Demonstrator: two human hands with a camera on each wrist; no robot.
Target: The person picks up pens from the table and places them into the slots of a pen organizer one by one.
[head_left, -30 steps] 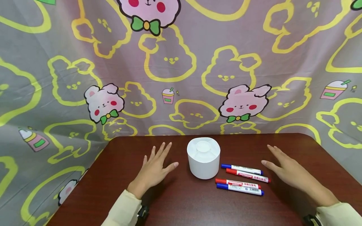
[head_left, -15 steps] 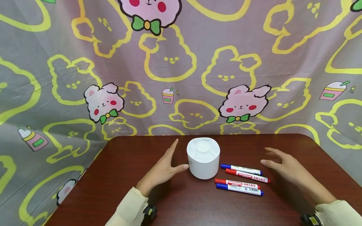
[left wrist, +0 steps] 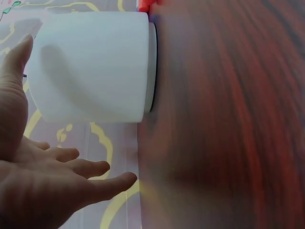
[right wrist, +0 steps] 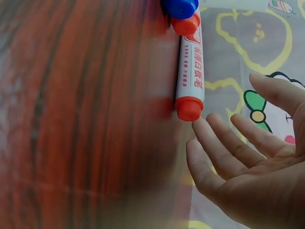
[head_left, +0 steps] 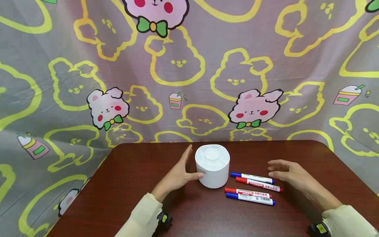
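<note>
A white round desk organizer [head_left: 213,176], with a divided top, stands upright on the table. My left hand [head_left: 178,176] is at its left side, thumb and fingers spread. In the left wrist view the organizer [left wrist: 93,67] shows a finger-like shadow, and the fingers [left wrist: 88,167] are straight and apart from it. Whether the thumb touches it, I cannot tell. My right hand [head_left: 296,176] hovers with loosely bent fingers, holding nothing, by the right ends of a blue-capped marker [head_left: 256,178] and a red-capped marker [head_left: 262,184]. Seen from the right wrist, a red marker [right wrist: 190,71] lies just beyond the fingertips.
Closer to the front lie another red-capped marker [head_left: 251,193] and another blue-capped marker [head_left: 251,199], side by side. The dark wooden table [head_left: 201,217] ends at the back against a grey curtain [head_left: 165,131] with cartoon prints.
My left hand has moved right, up to the organizer, its thumb now in front of it. My right hand has shifted slightly left toward the markers, its fingers bending a little.
</note>
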